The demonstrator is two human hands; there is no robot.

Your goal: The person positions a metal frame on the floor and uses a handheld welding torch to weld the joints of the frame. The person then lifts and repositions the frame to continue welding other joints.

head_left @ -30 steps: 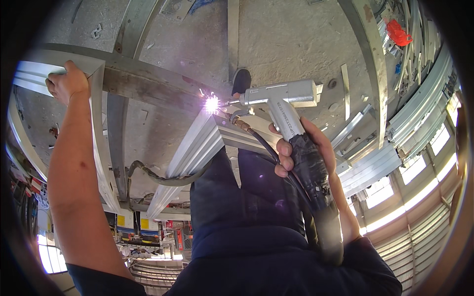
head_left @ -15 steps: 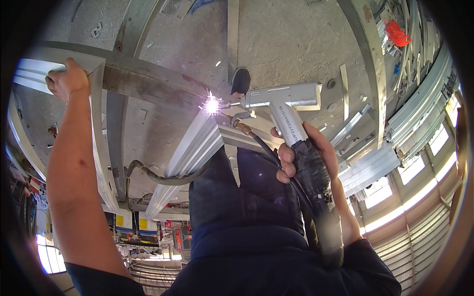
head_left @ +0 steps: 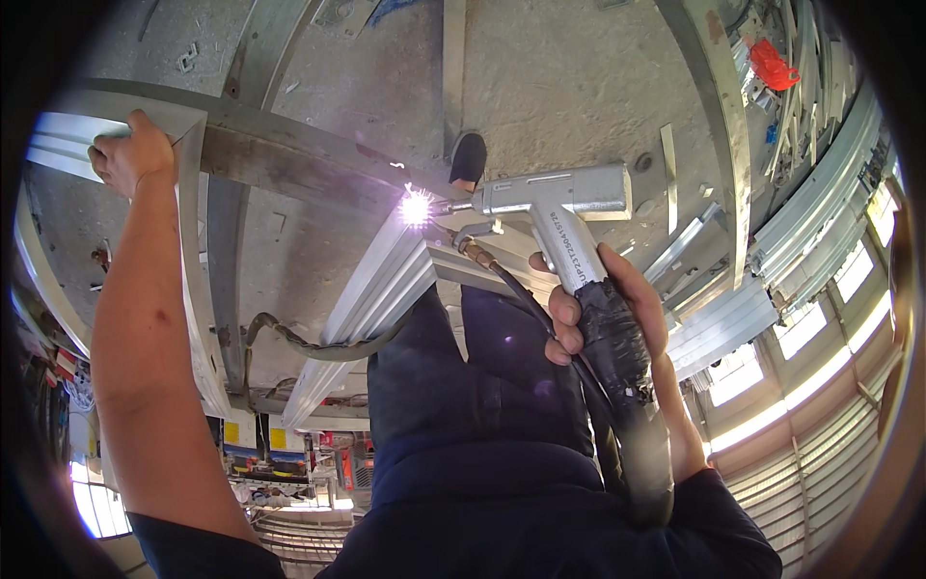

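Observation:
My right hand [head_left: 612, 314] is wrapped round the taped black handle of a silver welding gun [head_left: 564, 207]. The gun's tip points left, and a bright spark glows at the corner of a ribbed metal frame [head_left: 371, 299]. A thin hose with a brass fitting [head_left: 473, 249] runs below the nozzle back along the handle. At the far left, my left hand [head_left: 135, 159] grips another corner of the ribbed metal frame, fingers curled over its edge. The glare hides the exact spot where tip and metal meet.
A long steel beam [head_left: 289, 159] lies under the frame. A dark hose [head_left: 328, 352] crosses the frame's near side. Long metal profiles [head_left: 820, 232] are stacked at the right, near a red plastic bag [head_left: 772, 66]. My shoe [head_left: 469, 154] is just beyond the gun's nozzle.
The welding gun and my right hand have shifted very slightly, the handle a little to the right and nearer me. Spark streaks look different. My left hand stays in place.

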